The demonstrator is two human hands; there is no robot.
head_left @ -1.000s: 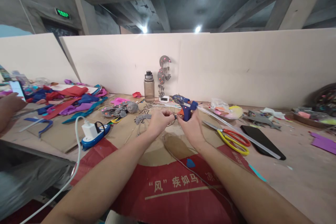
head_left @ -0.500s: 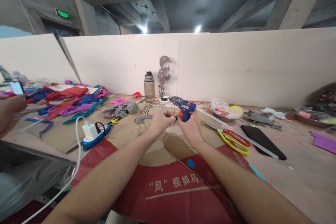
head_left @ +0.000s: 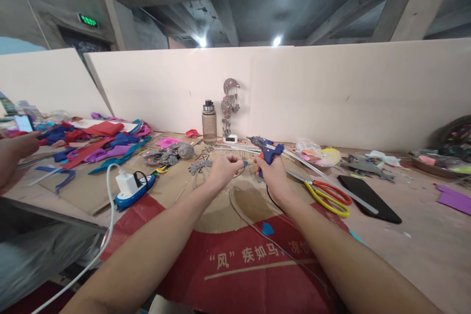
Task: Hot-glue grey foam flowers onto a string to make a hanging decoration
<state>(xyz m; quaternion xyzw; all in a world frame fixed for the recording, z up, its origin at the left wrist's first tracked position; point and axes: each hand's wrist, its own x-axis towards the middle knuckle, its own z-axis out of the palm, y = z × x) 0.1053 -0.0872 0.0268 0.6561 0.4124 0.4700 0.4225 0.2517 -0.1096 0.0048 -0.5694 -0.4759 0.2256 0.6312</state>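
My right hand (head_left: 275,176) is wrapped round the handle of a blue hot glue gun (head_left: 271,152), its nozzle pointing left. A clear glue stick (head_left: 331,181) trails behind the gun to the right. Left of it, my left hand (head_left: 225,172) pinches a small dark piece (head_left: 245,163) at the fingertips; its kind is too small to make out. A thin grey cord (head_left: 253,228) runs below the hands over the cardboard. Just left of my left hand lies a grey felt piece with strings (head_left: 200,167).
Red-and-yellow scissors (head_left: 327,198) and a black phone (head_left: 368,198) lie to the right. A water bottle (head_left: 209,125) stands behind, beside a grey hanging ornament (head_left: 230,103). On the left are a blue power strip (head_left: 134,194), coloured felt (head_left: 105,128) and another person's hand (head_left: 16,157).
My right hand has moved right with the glue gun, away from my left hand, so a gap now lies between them. My left hand stays nearly in place.
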